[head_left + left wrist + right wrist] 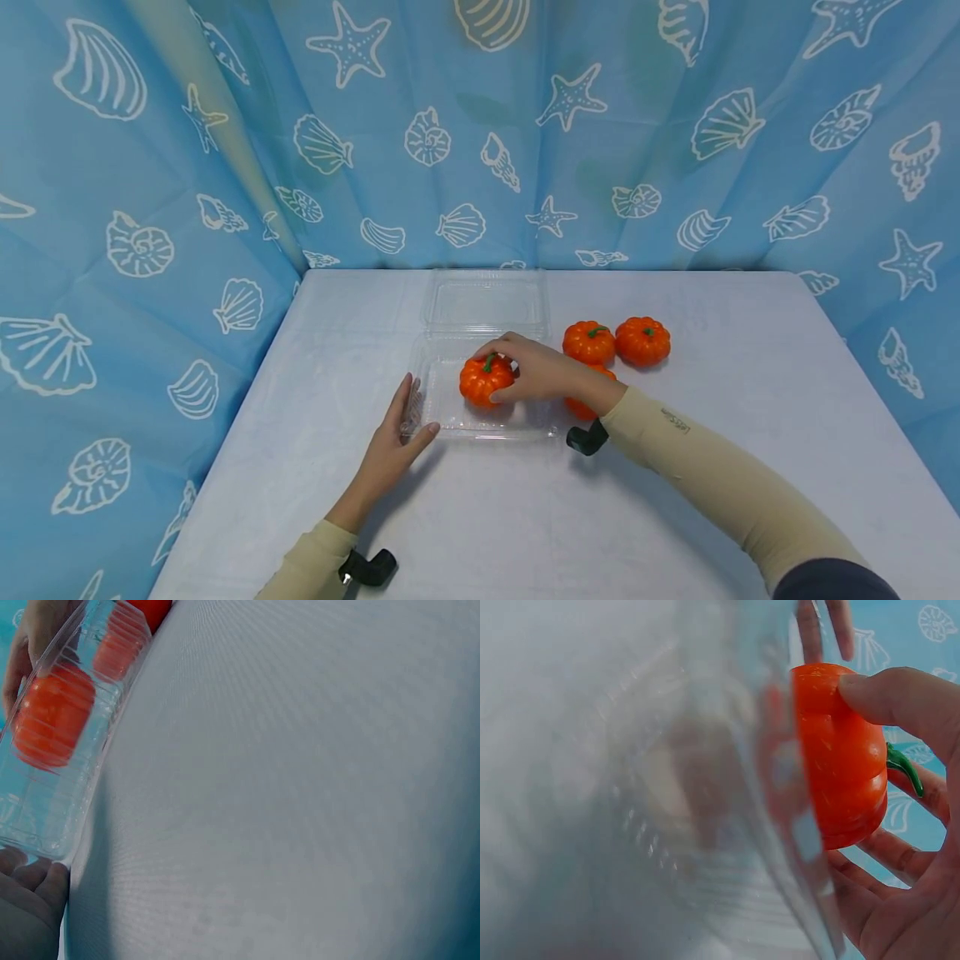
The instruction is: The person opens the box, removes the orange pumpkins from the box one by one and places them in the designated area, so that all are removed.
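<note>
My right hand [534,368] grips a small orange pumpkin [482,385] with a green stem, thumb on the near side and fingers round the far side. This pumpkin is inside the base of a clear plastic clamshell container [480,432], left of its middle. In the right wrist view the thumb presses on the pumpkin [847,765], partly behind the container's clear wall. My left hand [388,454] rests against the container's left side, fingers straight along the wall and thumb by the near corner. The left wrist view shows its fingertips at the container's end [45,851].
The container's lid [487,302] lies folded back towards the curtain [480,167]. Right of the container stand two more pumpkins, one nearer [587,343] and one farther right [642,343]. A third pumpkin [581,409] is partly hidden under the right forearm. White cloth covers the table [750,375].
</note>
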Motion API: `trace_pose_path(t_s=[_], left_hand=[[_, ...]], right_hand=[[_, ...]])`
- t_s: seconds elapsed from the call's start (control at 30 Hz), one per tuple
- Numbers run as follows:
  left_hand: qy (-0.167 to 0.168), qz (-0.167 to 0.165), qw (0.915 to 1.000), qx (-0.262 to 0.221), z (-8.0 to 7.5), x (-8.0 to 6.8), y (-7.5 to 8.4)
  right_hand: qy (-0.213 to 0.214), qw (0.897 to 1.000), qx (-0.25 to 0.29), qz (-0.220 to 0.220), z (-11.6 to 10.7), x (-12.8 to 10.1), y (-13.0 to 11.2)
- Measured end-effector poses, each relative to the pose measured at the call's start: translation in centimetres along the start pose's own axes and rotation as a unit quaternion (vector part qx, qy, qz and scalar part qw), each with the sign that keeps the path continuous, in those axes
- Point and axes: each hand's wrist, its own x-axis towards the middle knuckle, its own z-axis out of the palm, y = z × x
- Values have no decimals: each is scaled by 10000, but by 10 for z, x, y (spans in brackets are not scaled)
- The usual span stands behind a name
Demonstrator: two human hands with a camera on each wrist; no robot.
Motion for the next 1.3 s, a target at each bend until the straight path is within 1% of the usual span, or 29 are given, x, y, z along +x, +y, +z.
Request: trace_pose_path(t_s=[0.27,0.43,0.9,1.17,1.3], left_hand=[[-10,61,9999,123,-1,-2,-1],[6,98,9998,160,0,-2,-1],[10,81,9997,226,0,-3,-1],[16,72,9996,261,-1,-3,-2],[20,57,9995,295,-1,-3,0]], right_hand=[[195,9994,212,173,-19,-17,2],[351,9986,348,189,-27,-28,6],[725,9967,190,316,-46,-60,7],[896,9947,279,417,-56,-77,19],[1008,9934,154,522,-62,-89,26]])
